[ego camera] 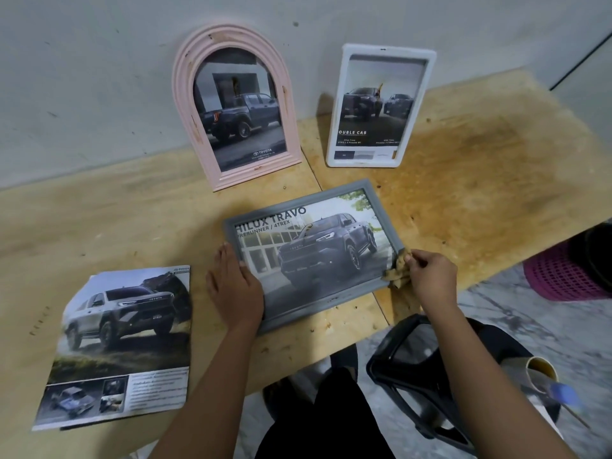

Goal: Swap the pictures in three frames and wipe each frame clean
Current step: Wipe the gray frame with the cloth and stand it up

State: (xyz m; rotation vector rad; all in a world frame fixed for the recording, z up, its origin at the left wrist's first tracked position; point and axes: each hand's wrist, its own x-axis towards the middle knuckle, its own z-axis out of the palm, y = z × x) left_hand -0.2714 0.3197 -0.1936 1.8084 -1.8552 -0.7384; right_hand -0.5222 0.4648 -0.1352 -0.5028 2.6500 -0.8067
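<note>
Left of my left hand (235, 289) lies a loose picture (122, 342). That hand rests flat, fingers straight, on the left edge of the grey frame (331, 302), which lies on the table (480, 167). My right hand (430, 279) pinches a cloth (397, 271) against the frame's right edge. Beyond both hands, a pink frame (182, 94) and a white frame (390, 50) lean on the wall.

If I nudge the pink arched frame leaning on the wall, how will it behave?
The pink arched frame stands tilted against the wall, so it would probably slide or tip over. It looks like light plastic, likely stiff.
</note>
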